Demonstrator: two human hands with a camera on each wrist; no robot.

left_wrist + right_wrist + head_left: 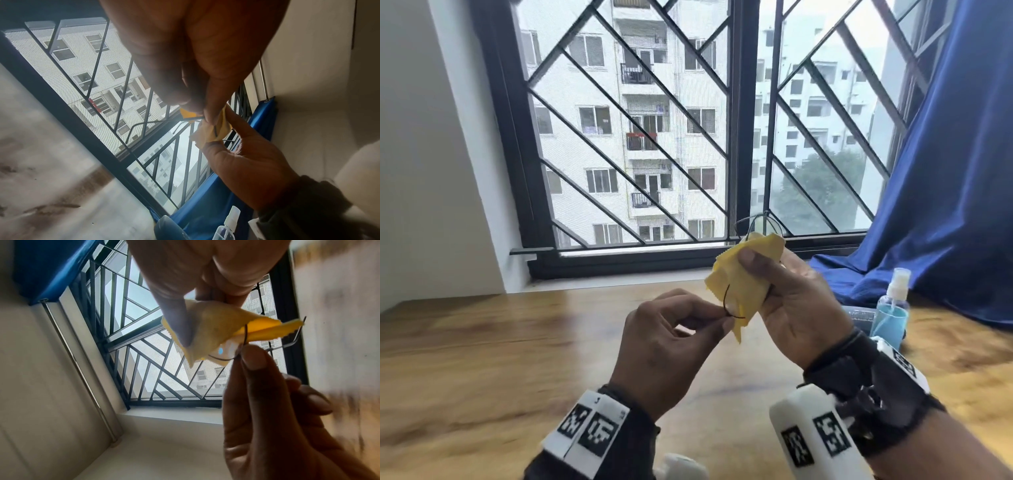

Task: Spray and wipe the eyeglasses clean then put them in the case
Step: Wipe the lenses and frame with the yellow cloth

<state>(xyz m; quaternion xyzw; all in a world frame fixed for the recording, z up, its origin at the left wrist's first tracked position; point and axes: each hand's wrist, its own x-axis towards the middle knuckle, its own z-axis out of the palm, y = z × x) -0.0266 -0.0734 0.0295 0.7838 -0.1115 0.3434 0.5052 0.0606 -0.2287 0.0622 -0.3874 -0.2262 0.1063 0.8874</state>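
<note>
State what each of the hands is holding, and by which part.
The left hand pinches the eyeglasses by the thin frame rim at a lens edge. The right hand grips the yellow cloth, folded over the lens between thumb and fingers.

The wooden surface (482,359) carries a spray bottle (890,308) with blue liquid at the right; a clear case (859,317) lies beside it; a blue curtain (935,212) rests behind.

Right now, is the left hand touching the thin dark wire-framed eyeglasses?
Touching. The right wrist view shows the left hand pinching the thin dark wire-framed eyeglasses at the rim beside the yellow cloth.
</note>
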